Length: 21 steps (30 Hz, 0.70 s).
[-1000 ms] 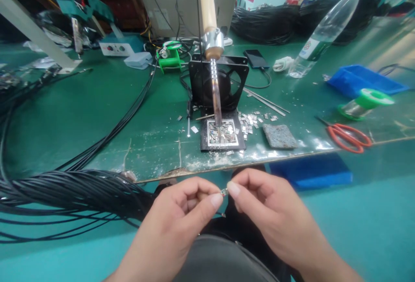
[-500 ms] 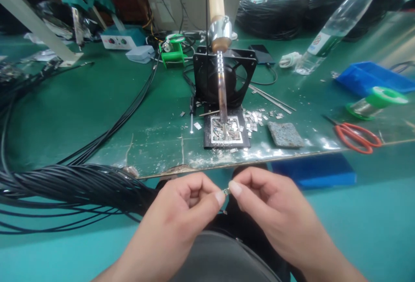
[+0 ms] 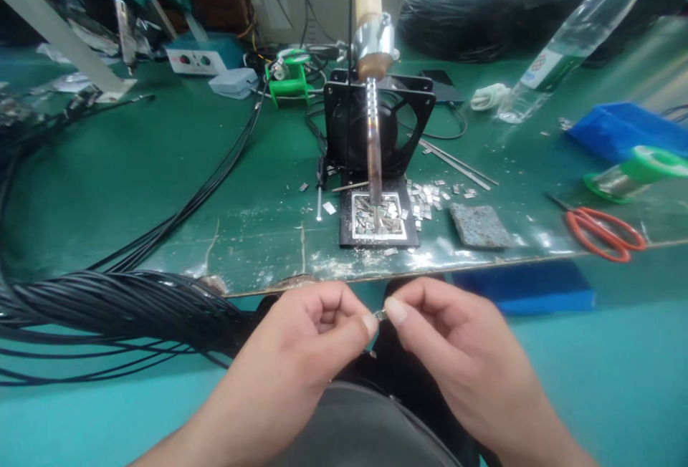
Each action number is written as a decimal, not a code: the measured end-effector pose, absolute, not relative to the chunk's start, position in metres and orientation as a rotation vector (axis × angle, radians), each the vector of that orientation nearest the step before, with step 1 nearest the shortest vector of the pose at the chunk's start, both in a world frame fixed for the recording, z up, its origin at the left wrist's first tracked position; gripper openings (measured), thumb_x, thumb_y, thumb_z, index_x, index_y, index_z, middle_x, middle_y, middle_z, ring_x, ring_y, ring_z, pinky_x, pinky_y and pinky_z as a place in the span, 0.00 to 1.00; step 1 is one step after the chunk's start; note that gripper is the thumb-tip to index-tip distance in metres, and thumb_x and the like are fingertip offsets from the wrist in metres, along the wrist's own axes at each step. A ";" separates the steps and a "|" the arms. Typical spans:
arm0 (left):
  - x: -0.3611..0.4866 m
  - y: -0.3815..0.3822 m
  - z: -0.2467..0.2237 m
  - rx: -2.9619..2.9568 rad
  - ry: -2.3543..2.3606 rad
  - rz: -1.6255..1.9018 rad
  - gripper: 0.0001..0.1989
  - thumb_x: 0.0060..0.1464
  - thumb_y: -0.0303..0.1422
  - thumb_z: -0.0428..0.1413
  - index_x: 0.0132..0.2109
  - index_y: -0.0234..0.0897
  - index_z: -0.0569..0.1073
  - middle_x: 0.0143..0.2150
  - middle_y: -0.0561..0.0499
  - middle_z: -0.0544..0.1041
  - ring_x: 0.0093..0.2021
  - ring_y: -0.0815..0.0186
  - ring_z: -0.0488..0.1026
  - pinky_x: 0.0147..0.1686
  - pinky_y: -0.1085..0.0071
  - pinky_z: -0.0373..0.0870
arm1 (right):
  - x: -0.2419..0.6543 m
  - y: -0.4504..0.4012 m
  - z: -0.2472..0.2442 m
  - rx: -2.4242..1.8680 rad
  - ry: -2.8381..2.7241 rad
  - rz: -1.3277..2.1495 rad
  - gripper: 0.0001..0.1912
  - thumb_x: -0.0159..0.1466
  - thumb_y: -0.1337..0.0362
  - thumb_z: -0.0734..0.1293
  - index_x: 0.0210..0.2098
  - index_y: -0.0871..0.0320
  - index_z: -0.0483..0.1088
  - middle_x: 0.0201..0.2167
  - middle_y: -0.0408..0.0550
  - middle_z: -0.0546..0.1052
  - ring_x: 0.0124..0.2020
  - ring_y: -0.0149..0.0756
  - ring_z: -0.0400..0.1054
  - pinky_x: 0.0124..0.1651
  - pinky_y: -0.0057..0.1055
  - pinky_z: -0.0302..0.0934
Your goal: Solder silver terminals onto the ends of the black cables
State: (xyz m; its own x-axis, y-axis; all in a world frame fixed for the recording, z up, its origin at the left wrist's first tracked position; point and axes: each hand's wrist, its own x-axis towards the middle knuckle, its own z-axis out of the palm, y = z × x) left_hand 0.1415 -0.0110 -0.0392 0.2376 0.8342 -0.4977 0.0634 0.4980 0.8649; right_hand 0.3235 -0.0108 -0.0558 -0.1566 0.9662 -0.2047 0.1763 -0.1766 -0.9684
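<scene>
A tiny metallic piece (image 3: pixel 380 314) is pinched between my two hands, just in front of the bench edge. My left hand (image 3: pixel 322 331) grips its left end with thumb and forefinger, the other fingers curled in. The thumb and forefinger of my right hand (image 3: pixel 443 331) close on its right end. Beyond them, a soldering iron (image 3: pixel 372 116) with a wooden handle points down, its tip over a white-edged tray (image 3: pixel 379 236) of small metal bits. Behind the tray stands a black fan frame (image 3: pixel 419 119). The piece's details are too small to make out.
Black cables (image 3: pixel 118 309) hang over the bench edge at left. To the right lie a grey sponge (image 3: pixel 480 225), red-handled scissors (image 3: pixel 605 232), a solder spool (image 3: pixel 626 175) and a blue bin (image 3: pixel 623 130). A plastic bottle (image 3: pixel 559 59) leans behind; loose metal bits (image 3: pixel 427 198) lie beside the tray.
The bench items appear shifted slightly right as the view moved. Both hands keep their pinch on the small piece, which sits slightly further right in the picture.
</scene>
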 end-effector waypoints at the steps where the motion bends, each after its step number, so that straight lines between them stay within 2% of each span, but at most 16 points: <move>1: 0.142 -0.010 -0.038 0.906 1.225 0.643 0.11 0.59 0.36 0.61 0.30 0.37 0.74 0.20 0.63 0.56 0.20 0.75 0.45 0.20 0.75 0.44 | 0.323 -0.010 -0.056 -1.388 -1.363 1.398 0.14 0.68 0.57 0.69 0.28 0.56 0.74 0.21 0.40 0.70 0.22 0.28 0.59 0.24 0.24 0.58; 5: 0.143 -0.005 -0.035 0.808 1.177 0.645 0.11 0.59 0.36 0.62 0.30 0.36 0.73 0.20 0.63 0.56 0.20 0.75 0.46 0.19 0.75 0.43 | 0.323 -0.009 -0.055 -1.392 -1.360 1.374 0.14 0.68 0.57 0.69 0.28 0.56 0.74 0.21 0.40 0.71 0.22 0.29 0.60 0.24 0.24 0.59; 10: 0.144 -0.002 -0.035 0.736 1.113 0.628 0.08 0.60 0.37 0.62 0.35 0.37 0.75 0.20 0.64 0.55 0.20 0.75 0.44 0.18 0.75 0.40 | 0.322 -0.009 -0.057 -1.396 -1.363 1.346 0.13 0.68 0.58 0.69 0.28 0.56 0.74 0.21 0.40 0.72 0.22 0.29 0.61 0.24 0.24 0.60; 17: 0.143 0.000 -0.036 0.676 1.136 0.605 0.10 0.58 0.37 0.63 0.32 0.36 0.74 0.19 0.64 0.55 0.19 0.75 0.43 0.18 0.74 0.40 | 0.322 -0.003 -0.051 -1.422 -1.422 1.304 0.13 0.67 0.58 0.68 0.28 0.55 0.75 0.21 0.41 0.73 0.21 0.30 0.63 0.22 0.23 0.62; 21: 0.146 0.002 -0.036 0.663 1.150 0.590 0.09 0.57 0.36 0.63 0.32 0.37 0.73 0.19 0.64 0.54 0.20 0.75 0.44 0.18 0.74 0.40 | 0.337 -0.017 -0.046 -1.482 -1.709 0.995 0.12 0.71 0.60 0.65 0.32 0.52 0.74 0.22 0.42 0.75 0.21 0.32 0.68 0.24 0.25 0.65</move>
State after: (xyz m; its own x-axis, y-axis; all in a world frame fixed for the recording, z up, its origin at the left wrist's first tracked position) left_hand 0.1461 0.0021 -0.0359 0.3016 0.7216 -0.6231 -0.0845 0.6712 0.7364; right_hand 0.3367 -0.0172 -0.0462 -0.1423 0.9898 -0.0006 0.4897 0.0699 -0.8691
